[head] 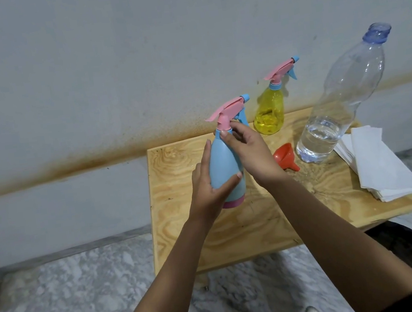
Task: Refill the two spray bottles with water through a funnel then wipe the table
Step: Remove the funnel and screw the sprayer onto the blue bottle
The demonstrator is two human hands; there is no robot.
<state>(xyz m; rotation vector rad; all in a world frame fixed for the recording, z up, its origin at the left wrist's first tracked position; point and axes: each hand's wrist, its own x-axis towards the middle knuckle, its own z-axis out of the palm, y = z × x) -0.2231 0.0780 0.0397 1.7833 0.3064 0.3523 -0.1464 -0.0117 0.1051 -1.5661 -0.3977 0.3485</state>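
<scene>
— Where's the blue spray bottle [223,164]?
— Upright at the table's [236,231] nine o'clock. The left hand [209,187] wraps its body; the right hand [249,155] pinches its collar.
— The rest?
— Yellow spray bottle [269,112] at twelve, funnel [284,156] lying mid-table, water bottle [338,105] at two.

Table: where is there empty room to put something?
Bare: the front strip of the table, in front of the funnel and napkins, and the back-left corner beside the blue spray bottle. Crowded: back right, with yellow spray bottle, water bottle, funnel.
</scene>
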